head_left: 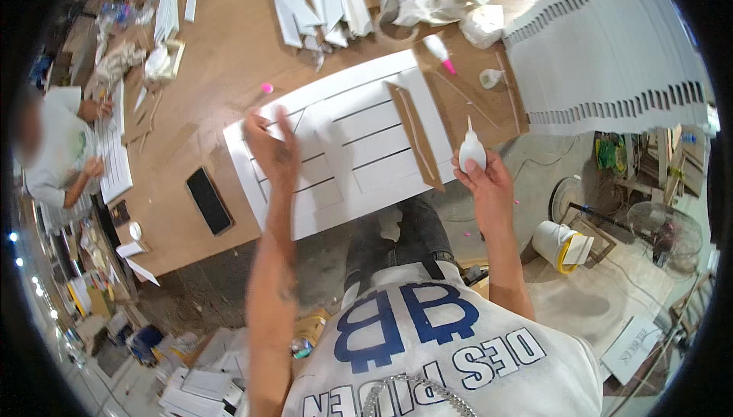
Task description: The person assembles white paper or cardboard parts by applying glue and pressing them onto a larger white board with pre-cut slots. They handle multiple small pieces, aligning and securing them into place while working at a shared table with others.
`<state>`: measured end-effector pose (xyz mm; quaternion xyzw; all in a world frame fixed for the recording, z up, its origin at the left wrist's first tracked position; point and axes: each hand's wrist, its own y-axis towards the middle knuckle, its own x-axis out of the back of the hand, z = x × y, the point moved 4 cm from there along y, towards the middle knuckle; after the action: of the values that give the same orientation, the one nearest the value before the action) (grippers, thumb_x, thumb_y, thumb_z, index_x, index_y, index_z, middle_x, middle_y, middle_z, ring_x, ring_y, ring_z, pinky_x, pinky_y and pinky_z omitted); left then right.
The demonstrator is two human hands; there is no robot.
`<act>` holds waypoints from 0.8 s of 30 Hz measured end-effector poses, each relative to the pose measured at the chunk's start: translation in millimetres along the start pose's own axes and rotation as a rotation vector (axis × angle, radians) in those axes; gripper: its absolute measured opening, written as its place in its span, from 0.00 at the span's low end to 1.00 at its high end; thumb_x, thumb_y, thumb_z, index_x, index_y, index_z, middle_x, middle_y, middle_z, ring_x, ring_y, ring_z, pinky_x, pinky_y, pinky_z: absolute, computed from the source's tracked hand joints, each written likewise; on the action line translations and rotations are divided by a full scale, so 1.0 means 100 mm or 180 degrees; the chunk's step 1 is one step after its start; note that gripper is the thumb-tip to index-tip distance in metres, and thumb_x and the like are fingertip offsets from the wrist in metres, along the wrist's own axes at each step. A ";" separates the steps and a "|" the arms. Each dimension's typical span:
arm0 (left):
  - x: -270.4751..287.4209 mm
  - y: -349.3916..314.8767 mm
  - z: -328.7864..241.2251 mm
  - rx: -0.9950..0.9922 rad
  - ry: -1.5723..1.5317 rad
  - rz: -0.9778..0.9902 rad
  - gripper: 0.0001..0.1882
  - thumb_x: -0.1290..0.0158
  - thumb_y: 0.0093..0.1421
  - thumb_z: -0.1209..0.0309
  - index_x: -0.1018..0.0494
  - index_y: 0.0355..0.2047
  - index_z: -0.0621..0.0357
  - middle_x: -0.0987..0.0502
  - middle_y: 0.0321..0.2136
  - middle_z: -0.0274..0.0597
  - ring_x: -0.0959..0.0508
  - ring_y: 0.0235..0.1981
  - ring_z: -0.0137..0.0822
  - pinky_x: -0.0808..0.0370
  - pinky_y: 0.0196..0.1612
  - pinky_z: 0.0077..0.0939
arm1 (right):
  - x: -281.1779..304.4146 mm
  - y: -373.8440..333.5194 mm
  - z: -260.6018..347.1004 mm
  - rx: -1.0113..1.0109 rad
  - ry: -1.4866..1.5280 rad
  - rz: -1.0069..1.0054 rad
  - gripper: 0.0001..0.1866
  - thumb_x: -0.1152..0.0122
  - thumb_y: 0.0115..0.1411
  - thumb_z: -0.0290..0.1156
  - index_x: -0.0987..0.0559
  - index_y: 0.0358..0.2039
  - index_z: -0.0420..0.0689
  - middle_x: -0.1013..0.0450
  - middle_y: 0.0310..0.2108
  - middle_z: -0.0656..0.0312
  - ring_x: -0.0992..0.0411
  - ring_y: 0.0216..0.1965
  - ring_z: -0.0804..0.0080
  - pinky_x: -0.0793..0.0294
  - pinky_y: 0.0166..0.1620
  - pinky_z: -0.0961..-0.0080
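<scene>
A white panel [359, 159] with dark slots lies on the brown table in front of me. My left hand [275, 150] is over its left end, slightly blurred, thumb and fingers apart with nothing visible between them. Beyond the panel's right edge, my right hand [489, 176] grips a white squeeze bottle [472, 151] with its thin nozzle pointing up. Across the panel's right part lies a brown strip [414, 136] with a narrow pale piece on it. Another white bottle with a pink tip [439, 50] lies past the panel's far right corner.
A black phone [208, 201] lies left of the panel, a pink cap [266, 88] beyond it. White strips [317, 4] are piled at the back. Stacked white panels [607, 50] stand at right, above a fan [660, 230] and bucket [553, 241]. Another person [65, 146] works at far left.
</scene>
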<state>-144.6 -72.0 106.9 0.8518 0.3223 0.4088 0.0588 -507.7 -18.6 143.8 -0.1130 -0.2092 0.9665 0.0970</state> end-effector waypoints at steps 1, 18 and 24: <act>-0.19 -0.38 -0.16 -0.0958 -0.0145 -0.0478 0.23 0.41 0.61 0.60 0.32 0.42 0.70 0.29 0.34 0.53 0.28 0.34 0.49 0.30 0.40 0.41 | 0.16 -0.04 -0.03 0.0004 0.0076 -0.0040 0.16 0.38 0.64 0.29 0.25 0.50 0.36 0.23 0.43 0.58 0.24 0.45 0.73 0.24 0.49 0.74; -0.98 -1.39 -1.77 0.0162 0.1260 0.2062 0.43 0.47 0.59 0.65 0.55 0.65 0.81 0.28 0.40 0.66 0.26 0.39 0.58 0.28 0.42 0.49 | 0.85 0.15 -0.12 -0.0003 -0.0074 0.0230 0.14 0.33 0.61 0.28 0.22 0.45 0.36 0.23 0.36 0.62 0.27 0.35 0.79 0.25 0.41 0.80; -0.69 -1.23 -1.63 0.0004 0.0826 0.1962 0.39 0.49 0.57 0.71 0.51 0.61 0.88 0.30 0.45 0.71 0.27 0.41 0.58 0.27 0.45 0.46 | 0.71 0.00 -0.25 0.0022 -0.0274 0.0175 0.13 0.35 0.62 0.28 0.22 0.45 0.36 0.22 0.37 0.60 0.25 0.36 0.77 0.24 0.40 0.79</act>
<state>-357.4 -43.3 123.9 0.8501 0.0545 0.5122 -0.1097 -569.3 7.8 109.3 -0.0766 -0.2067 0.9734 0.0618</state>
